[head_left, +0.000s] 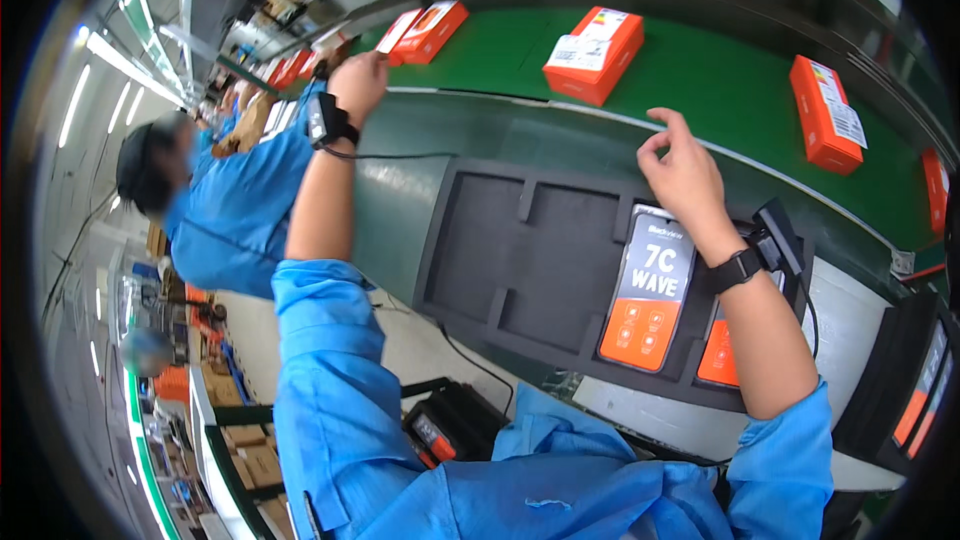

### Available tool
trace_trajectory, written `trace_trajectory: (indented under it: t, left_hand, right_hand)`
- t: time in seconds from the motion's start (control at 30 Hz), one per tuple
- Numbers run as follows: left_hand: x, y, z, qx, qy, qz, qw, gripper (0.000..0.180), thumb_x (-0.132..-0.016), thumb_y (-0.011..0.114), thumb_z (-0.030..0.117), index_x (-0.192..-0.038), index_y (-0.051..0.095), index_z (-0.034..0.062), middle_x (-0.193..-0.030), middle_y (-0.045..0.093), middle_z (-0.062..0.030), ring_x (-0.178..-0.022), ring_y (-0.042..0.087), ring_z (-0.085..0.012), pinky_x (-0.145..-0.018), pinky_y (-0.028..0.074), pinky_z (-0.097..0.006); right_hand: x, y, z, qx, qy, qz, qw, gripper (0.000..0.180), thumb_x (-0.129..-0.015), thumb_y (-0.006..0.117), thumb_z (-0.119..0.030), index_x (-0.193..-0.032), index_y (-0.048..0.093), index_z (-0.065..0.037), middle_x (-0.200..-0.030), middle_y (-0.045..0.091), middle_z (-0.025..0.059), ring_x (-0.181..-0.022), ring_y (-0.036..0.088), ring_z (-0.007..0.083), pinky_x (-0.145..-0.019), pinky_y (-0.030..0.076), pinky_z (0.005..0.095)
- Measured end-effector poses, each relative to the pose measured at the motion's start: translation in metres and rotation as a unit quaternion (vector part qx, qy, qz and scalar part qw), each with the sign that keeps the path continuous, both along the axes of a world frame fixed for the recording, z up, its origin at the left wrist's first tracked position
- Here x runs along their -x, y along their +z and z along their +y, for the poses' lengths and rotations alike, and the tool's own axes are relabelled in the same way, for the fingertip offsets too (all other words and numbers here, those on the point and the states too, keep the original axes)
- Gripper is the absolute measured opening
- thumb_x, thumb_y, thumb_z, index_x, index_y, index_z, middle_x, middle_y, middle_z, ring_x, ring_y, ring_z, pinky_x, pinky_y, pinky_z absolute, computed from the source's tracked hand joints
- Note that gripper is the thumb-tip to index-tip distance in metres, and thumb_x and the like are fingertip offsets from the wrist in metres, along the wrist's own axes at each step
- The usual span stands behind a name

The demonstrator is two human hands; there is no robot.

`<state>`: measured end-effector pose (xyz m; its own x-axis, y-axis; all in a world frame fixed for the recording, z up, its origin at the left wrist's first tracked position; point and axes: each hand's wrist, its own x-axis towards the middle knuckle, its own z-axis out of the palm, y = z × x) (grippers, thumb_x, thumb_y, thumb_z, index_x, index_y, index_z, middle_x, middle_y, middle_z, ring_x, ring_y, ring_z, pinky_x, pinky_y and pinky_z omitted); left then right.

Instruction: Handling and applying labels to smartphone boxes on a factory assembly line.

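1. While the green conveyor belt [700,90] curves across the top of the head view, the left hand [358,82] is stretched out to its near edge, touching the end of an orange box [428,30]; whether its fingers are gripping the box cannot be told.
2. Nearer than the belt, the right hand [682,168] hovers empty just over the belt's near edge, thumb and forefinger curled toward each other, other fingers loose.
3. Below the belt lies a dark foam tray [520,260]; a phone [650,290] with an orange-and-grey screen sits in it, under the right wrist.
4. Two more orange boxes, one in the middle [594,54] and one to the right [826,114], ride on the belt.
5. Left of the belt, a co-worker's blue sleeve [235,215] shows.
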<state>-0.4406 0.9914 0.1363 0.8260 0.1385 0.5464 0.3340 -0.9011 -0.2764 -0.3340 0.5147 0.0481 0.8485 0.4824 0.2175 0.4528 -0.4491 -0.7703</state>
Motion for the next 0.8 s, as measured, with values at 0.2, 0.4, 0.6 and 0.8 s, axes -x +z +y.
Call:
trace_trajectory:
  t: [0.2, 0.4, 0.6, 0.8]
  left_hand:
    - [0.128, 0.082, 0.008, -0.079, 0.201, -0.033, 0.976, 0.023, -0.087, 0.053, 0.025, -0.093, 0.070, 0.0111, -0.083, 0.069, -0.0160, -0.079, 0.067, -0.0337, -0.070, 0.054, -0.046]
    - [0.141, 0.059, -0.086, 0.272, -0.013, 0.067, 0.960, 0.022, -0.089, 0.058, 0.016, -0.101, 0.068, 0.0003, -0.086, 0.071, -0.0131, -0.082, 0.069, -0.0232, -0.073, 0.053, -0.034]
    - [0.127, 0.012, -0.333, 0.462, -0.150, 0.166, 0.858, 0.013, -0.088, 0.061, 0.008, -0.093, 0.069, -0.0005, -0.079, 0.068, -0.0066, -0.073, 0.062, -0.0136, -0.068, 0.049, -0.026]
    - [0.095, -0.074, -0.414, 0.321, -0.117, 0.152, 0.927, 0.048, -0.090, 0.063, 0.028, -0.127, 0.052, -0.0019, -0.099, 0.066, -0.0104, -0.093, 0.062, -0.0215, -0.084, 0.049, -0.032]
  right_hand:
    - [0.003, -0.006, 0.006, 0.023, 0.016, -0.009, 1.000, 0.038, -0.084, 0.059, -0.021, -0.120, 0.053, -0.013, -0.092, 0.069, 0.0029, -0.089, 0.066, 0.0287, -0.076, 0.051, 0.0417]
    - [0.005, -0.012, 0.007, 0.058, 0.074, -0.144, 0.985, 0.022, -0.085, 0.057, -0.022, -0.103, 0.065, -0.011, -0.092, 0.069, 0.0067, -0.088, 0.065, 0.0292, -0.075, 0.051, 0.0414]
    - [0.000, -0.011, 0.003, -0.013, 0.111, -0.151, 0.982, 0.020, -0.083, 0.056, -0.020, -0.090, 0.070, -0.008, -0.090, 0.069, 0.0111, -0.086, 0.065, 0.0304, -0.074, 0.051, 0.0409]
    - [-0.004, -0.003, -0.008, -0.041, 0.110, -0.131, 0.984, 0.020, -0.081, 0.057, -0.020, -0.088, 0.071, -0.007, -0.085, 0.069, 0.0119, -0.081, 0.065, 0.0303, -0.072, 0.051, 0.0398]
